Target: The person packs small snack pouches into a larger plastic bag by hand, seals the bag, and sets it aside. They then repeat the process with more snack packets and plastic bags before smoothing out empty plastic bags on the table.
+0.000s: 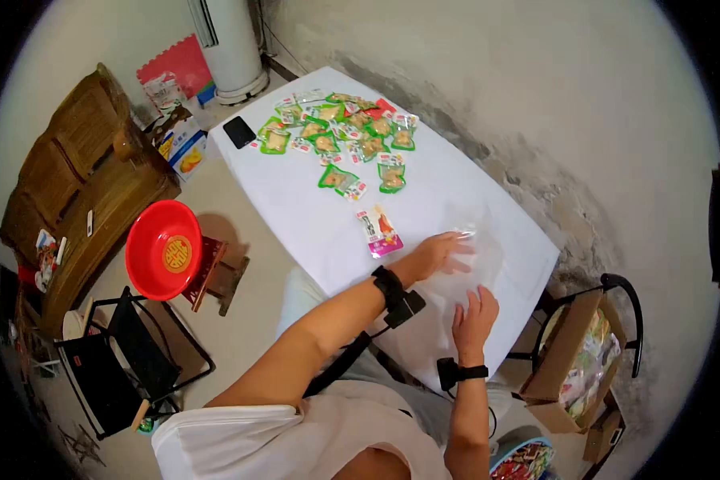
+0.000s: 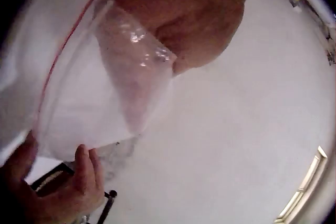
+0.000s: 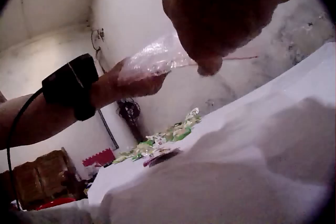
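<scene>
A clear plastic zip bag (image 2: pixel 79 98) with a red line along its mouth is held up over the near end of the white-covered table (image 1: pixel 288 212). My left hand (image 1: pixel 436 256) reaches into the bag, its fingers extended and seen through the film in the left wrist view. At the bag's edge, my right hand (image 1: pixel 475 320) pinches the film between thumb and fingers. A white-and-purple snack packet (image 1: pixel 380 232) lies on the cloth just beyond my left wrist.
Several green-edged snack packets (image 1: pixel 326 144) are spread over the table's far half, near a black phone (image 1: pixel 238 132). A cardboard box (image 1: pixel 548 376) of packages stands on a chair at right. At left are a red basin (image 1: pixel 148 260) and a folding chair (image 1: pixel 108 384).
</scene>
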The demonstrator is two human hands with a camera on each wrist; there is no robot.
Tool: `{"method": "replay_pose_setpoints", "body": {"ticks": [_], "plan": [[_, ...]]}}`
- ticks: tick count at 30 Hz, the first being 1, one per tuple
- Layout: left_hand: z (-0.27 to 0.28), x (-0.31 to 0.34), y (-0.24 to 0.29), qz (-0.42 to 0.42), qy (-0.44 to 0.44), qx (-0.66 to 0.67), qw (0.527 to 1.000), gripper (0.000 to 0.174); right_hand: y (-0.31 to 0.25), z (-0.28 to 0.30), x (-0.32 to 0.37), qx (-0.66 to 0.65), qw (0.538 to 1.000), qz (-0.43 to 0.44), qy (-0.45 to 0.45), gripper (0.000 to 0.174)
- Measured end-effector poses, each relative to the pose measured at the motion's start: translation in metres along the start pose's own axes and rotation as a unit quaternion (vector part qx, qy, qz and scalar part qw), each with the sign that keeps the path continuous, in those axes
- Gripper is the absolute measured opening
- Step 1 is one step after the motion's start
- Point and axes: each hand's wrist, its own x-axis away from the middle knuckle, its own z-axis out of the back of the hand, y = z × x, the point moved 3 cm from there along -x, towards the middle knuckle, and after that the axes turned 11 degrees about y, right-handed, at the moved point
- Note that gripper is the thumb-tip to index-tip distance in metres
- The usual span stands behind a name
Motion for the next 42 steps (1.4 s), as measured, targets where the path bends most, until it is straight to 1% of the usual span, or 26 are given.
{"method": "replay_pose_setpoints", "body": {"ticks": [1,3,4,5,6,7,8,9,11,12,14,15,16,17,18,19,21,24,28,31,34,36,37,39,40,42], "plan": [[0.013,-0.001,-0.018,-0.026,0.009,-0.065,0.998,0.041,0.006,-0.009,0.009,0.004,1.0,-0.002,-0.004,0.038],[0.049,-0.004,-0.07,-0.031,-0.012,-0.056,0.998,0.044,0.017,-0.026,0.028,-0.027,0.997,-0.014,-0.071,0.015],[0.066,-0.004,-0.094,-0.041,-0.032,-0.052,0.997,0.046,0.011,-0.03,0.028,-0.06,0.996,-0.042,-0.048,0.003],[0.072,0.001,-0.107,-0.052,-0.053,-0.048,0.996,0.049,0.005,-0.032,0.03,-0.058,0.996,-0.045,-0.05,0.003],[0.065,0.012,-0.106,-0.048,-0.056,-0.045,0.996,0.049,0.003,-0.032,0.033,-0.081,0.99,-0.098,-0.054,0.004],[0.063,0.022,-0.109,0.066,0.055,0.134,0.987,0.051,0.003,-0.034,0.037,-0.103,0.982,-0.15,-0.055,0.005],[0.057,0.036,-0.112,0.179,0.164,0.303,0.921,0.053,0.006,-0.039,0.042,-0.121,0.976,-0.18,-0.036,0.006],[0.05,0.051,-0.11,0.183,0.162,0.302,0.921,0.053,0.003,-0.039,0.041,-0.118,0.975,-0.184,-0.036,0.006],[0.038,0.076,-0.108,0.116,0.15,0.13,0.973,0.054,-0.003,-0.042,0.04,-0.173,0.954,-0.238,-0.058,0.007],[0.034,0.078,-0.11,0.122,0.148,0.13,0.973,0.054,-0.005,-0.046,0.042,-0.18,0.954,-0.232,-0.051,0.009],[0.027,0.077,-0.112,0.067,0.207,-0.007,0.976,0.04,-0.014,-0.046,0.04,-0.189,0.952,-0.231,-0.062,0.009],[0.026,0.076,-0.111,0.075,0.199,-0.008,0.977,0.04,-0.018,-0.045,0.04,-0.199,0.951,-0.226,-0.072,0.01],[0.03,0.072,-0.108,0.083,0.231,-0.045,0.968,0.035,-0.02,-0.044,0.042,-0.189,0.951,-0.235,-0.07,0.01],[0.031,0.069,-0.106,0.087,0.262,-0.084,0.958,0.029,-0.021,-0.044,0.042,-0.214,0.945,-0.239,-0.058,0.01],[0.027,0.071,-0.101,0.068,0.286,-0.061,0.954,0.02,-0.02,-0.044,0.042,-0.24,0.939,-0.241,-0.045,0.009],[0.027,0.071,-0.102,0.071,0.278,-0.063,0.956,0.02,-0.018,-0.043,0.043,-0.233,0.94,-0.246,-0.04,0.009],[0.031,0.072,-0.103,0.087,0.286,-0.065,0.952,0.016,-0.016,-0.043,0.046,-0.268,0.926,-0.266,-0.03,0.008],[0.029,0.077,-0.103,0.08,0.281,-0.053,0.955,0.013,-0.014,-0.041,0.046,-0.261,0.928,-0.265,-0.015,0.008],[0.031,0.079,-0.105,0.073,0.284,-0.068,0.954,0.016,-0.009,-0.042,0.039,-0.254,0.929,-0.269,0.003,0.008],[0.027,0.084,-0.097,0.065,0.28,-0.065,0.956,0.016,-0.005,-0.039,0.032,-0.228,0.941,-0.249,0.009,0.008],[0.028,0.085,-0.096,0.064,0.271,-0.07,0.958,0.015,-0.002,-0.037,0.029,-0.222,0.935,-0.278,0.015,0.009],[0.033,0.086,-0.101,0.069,0.258,-0.089,0.959,0.014,0.001,-0.034,0.027,-0.211,0.93,-0.298,0.036,0.009],[0.034,0.086,-0.104,0.067,0.261,-0.088,0.959,0.014,0.0,-0.032,0.026,-0.213,0.931,-0.295,0.035,0.009],[0.034,0.086,-0.103,0.071,0.268,-0.127,0.952,0.017,-0.011,-0.031,0.026,-0.182,0.964,-0.192,-0.03,0.019],[0.033,0.086,-0.103,0.069,0.272,-0.127,0.951,0.017,-0.014,-0.03,0.027,-0.186,0.964,-0.189,-0.03,0.019],[0.025,0.085,-0.096,0.054,0.274,-0.143,0.95,0.015,-0.022,-0.032,0.031,-0.048,0.986,-0.089,-0.135,0.031]]}}
